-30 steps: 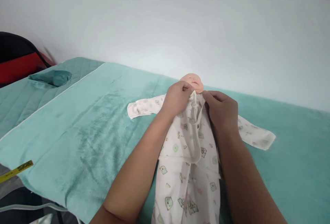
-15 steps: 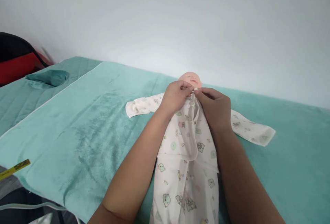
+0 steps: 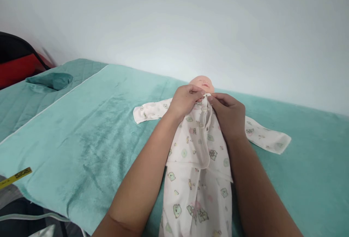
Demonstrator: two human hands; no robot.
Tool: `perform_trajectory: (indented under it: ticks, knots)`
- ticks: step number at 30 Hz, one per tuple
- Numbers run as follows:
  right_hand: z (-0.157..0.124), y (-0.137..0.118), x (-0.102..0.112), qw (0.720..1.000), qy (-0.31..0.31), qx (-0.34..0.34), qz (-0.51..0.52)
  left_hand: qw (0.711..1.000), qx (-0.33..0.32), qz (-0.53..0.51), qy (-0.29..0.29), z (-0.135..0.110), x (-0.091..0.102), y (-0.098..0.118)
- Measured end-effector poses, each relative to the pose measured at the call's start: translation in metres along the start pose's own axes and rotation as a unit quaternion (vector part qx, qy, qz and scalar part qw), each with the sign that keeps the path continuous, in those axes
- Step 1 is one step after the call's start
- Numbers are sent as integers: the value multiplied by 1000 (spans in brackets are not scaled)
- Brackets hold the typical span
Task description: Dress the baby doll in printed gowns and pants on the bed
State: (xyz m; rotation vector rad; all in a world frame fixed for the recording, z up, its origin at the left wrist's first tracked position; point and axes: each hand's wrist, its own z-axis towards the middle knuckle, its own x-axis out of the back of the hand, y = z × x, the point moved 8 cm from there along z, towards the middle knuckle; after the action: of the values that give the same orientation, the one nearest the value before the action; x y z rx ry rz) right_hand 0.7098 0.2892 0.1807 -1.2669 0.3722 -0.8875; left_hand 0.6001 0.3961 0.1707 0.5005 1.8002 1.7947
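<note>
A baby doll (image 3: 202, 81) lies on its back, its head toward the wall, dressed in a white baby shirt (image 3: 188, 146) printed with small animals. Below the shirt hem are matching baby trousers (image 3: 177, 197). My left hand (image 3: 188, 100) pinches the left side of the shirt collar just under the doll's chin. On the other side of the neckline, my right hand (image 3: 227, 111) grips the collar edge between thumb and fingers. The shirt front hangs in a fold below, with small fasteners along its edge. Both sleeves stretch outward; the doll's hands are not visible.
A teal plush sheet (image 3: 109, 127) covers the bed, with a quilted teal part (image 3: 16, 117) at the left. A red and black object (image 3: 19, 67) stands at the far left. Yellow tape (image 3: 16, 177) and a pale cable (image 3: 32, 216) show at lower left. A white wall (image 3: 174, 22) rises behind.
My right hand has shifted slightly to the right along the collar, and more of the collar edge shows between my hands. The left hand stays almost in place.
</note>
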Motion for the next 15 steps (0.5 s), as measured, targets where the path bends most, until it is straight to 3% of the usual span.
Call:
perform_trajectory:
  ticks: [15]
  knots:
    - [-3, -11, -3, 999, -26, 41, -26, 995, -36, 88, -23, 0, -2, 3]
